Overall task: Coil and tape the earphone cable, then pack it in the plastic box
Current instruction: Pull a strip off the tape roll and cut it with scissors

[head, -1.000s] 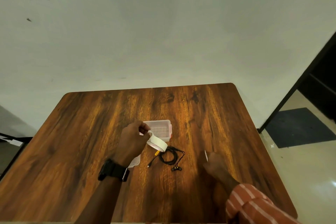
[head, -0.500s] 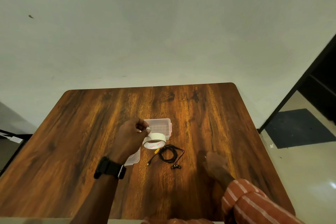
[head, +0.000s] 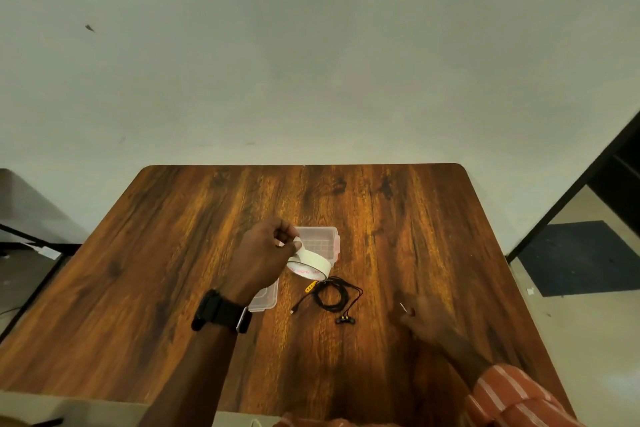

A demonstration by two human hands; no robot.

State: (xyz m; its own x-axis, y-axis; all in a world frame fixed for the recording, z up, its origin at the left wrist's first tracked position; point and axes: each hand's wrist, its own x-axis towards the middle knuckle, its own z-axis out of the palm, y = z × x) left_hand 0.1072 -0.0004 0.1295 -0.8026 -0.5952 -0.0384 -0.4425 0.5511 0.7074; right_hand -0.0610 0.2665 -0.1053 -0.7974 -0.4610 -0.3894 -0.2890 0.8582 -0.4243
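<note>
The black earphone cable (head: 334, 298) lies coiled on the wooden table (head: 173, 270), its earbuds toward me and a yellow piece at its far left. Behind it stands the open clear plastic box (head: 327, 241). My left hand (head: 263, 260), a black watch on its wrist, pinches a white tape roll (head: 310, 265) that hangs tilted just above the table between box and coil. My right hand (head: 420, 319) rests to the right of the coil, fingers closed on a short white strip of tape (head: 403, 307).
The clear box lid (head: 266, 298) lies flat on the table, partly under my left wrist. The table's far edge meets a plain wall. A dark doorway and a floor mat (head: 581, 256) are off the right side.
My left hand has turned the tape roll, which now hangs tilted with its open side toward me. My right hand stays right of the coil with the strip.
</note>
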